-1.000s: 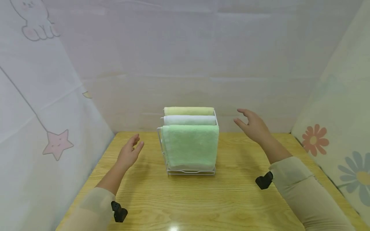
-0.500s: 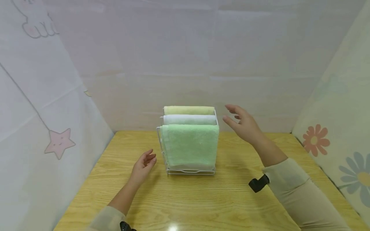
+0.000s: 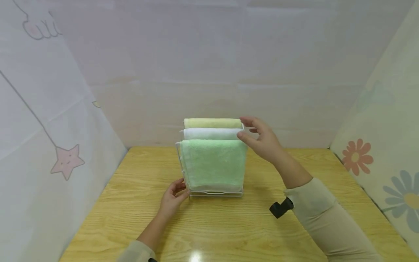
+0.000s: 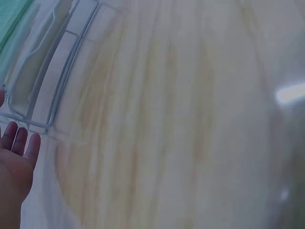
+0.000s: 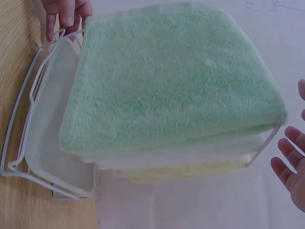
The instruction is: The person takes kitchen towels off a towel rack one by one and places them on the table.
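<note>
Wood grain covers the table (image 3: 229,222), whose flat top, we judge, gives the white wire rack (image 3: 216,195) a steady footing. Low inside that frame sits a whitish tray (image 5: 52,105), presumably there to catch drips. Above it the rack carries three folded towels, probably spaced so air reaches each: the green towel (image 3: 214,163) in front, the white towel (image 3: 211,134) behind it, the yellow towel (image 3: 212,123) rearmost. Our right hand (image 3: 263,142) is beside the rack's upper right side, thumb and fingers apart, gripping nothing. Our left hand (image 3: 171,198), fingers loose, is at the lower left corner; we cannot tell whether it touches the wire.
</note>
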